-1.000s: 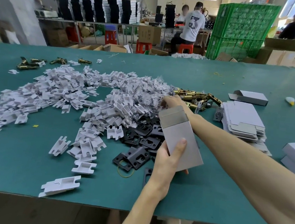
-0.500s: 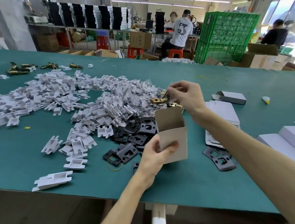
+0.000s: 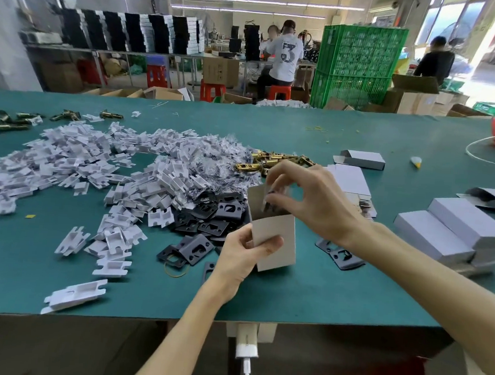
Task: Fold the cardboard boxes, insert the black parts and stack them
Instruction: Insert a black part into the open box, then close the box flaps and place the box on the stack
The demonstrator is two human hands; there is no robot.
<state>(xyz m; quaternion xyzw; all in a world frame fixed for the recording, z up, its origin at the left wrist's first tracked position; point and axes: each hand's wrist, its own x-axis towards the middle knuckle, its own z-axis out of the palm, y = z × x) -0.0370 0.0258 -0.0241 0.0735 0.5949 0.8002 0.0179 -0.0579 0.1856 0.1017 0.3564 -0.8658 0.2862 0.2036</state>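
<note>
One long green table (image 3: 335, 300) runs across in front of me. Sprawled over its left half is a heap of white plastic pieces (image 3: 73, 159), far too many to count. At the right edge sits a stack of folded white boxes (image 3: 450, 233), two showing on top, and one more folded box (image 3: 361, 159) lies alone farther back. Mid-table there is a pile of black parts (image 3: 223, 215), a dozen or so, with two black plates (image 3: 340, 255) apart under the right forearm. Just beside the pile, one open cardboard box (image 3: 276, 240) is held upright. The left hand (image 3: 239, 259) grips its lower left corner, thumb pressed across the front. The right hand (image 3: 310, 201) is at the open top, thumb and forefinger pinching one small dark thing (image 3: 270, 196), too blurred to name.
</note>
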